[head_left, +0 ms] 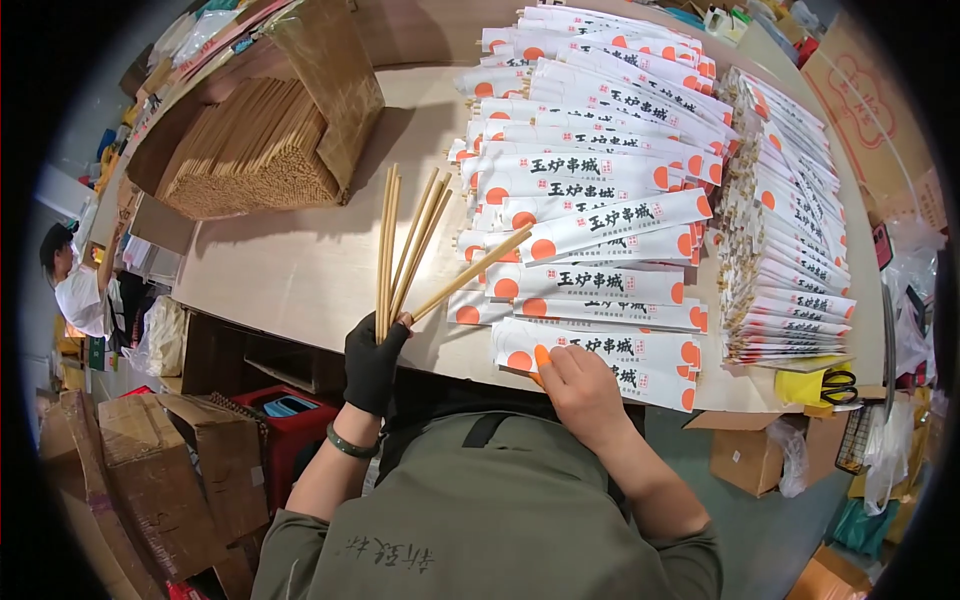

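Observation:
My left hand (374, 365), in a black glove with bare fingertips, is closed round several wooden chopsticks (425, 235). They fan upward from the fist. One thicker stick or pair slants right, its tip overlapping the end of a white paper chopstick sleeve (620, 216); whether it is inside, I cannot tell. My right hand (585, 395) has an orange cover on one fingertip. Its fingers are pressed together on the left part of a paper sleeve (625, 345) at the table's near edge. White sleeves with orange dots lie in an overlapping pile beyond it.
A cardboard box (330, 100) of tightly stacked chopsticks lies at the far left of the table (270, 270). More sleeves (795, 250) are stacked at the right, with black scissors (838, 386) near the corner. Cartons (165, 470) stand at lower left. Another person (80, 285) is at far left.

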`<state>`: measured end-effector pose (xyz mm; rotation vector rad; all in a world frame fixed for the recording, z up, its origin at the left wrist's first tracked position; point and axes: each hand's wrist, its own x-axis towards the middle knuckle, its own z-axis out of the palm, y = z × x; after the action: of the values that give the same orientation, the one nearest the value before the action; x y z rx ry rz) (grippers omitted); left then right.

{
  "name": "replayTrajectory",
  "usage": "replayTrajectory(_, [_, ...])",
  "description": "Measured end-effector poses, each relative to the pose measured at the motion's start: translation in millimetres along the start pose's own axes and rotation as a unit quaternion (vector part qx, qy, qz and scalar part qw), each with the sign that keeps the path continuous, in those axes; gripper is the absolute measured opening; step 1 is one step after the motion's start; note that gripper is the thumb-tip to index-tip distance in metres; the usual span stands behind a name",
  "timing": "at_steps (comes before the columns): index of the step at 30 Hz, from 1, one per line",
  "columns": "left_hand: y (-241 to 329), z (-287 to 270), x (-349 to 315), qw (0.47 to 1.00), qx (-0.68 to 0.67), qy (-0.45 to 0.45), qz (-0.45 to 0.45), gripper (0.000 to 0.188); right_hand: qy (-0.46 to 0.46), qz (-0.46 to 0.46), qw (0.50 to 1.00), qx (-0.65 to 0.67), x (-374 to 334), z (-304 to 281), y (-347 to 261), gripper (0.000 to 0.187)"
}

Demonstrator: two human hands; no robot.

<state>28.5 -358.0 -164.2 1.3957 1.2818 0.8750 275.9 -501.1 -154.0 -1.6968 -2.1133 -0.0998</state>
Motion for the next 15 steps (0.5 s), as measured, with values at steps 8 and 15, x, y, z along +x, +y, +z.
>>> replayTrajectory(8, [2,-15,-5,0.999,0.043,-0.026,-0.022,0.020,0.083,0.206,0.949,0.225,8,2,13,0.013])
replayTrajectory(15, [16,-35,-5,0.994,0.043,-0.089,-0.041,0.015,0.011,0.370,0.794,0.482,22,-30,34,0.015])
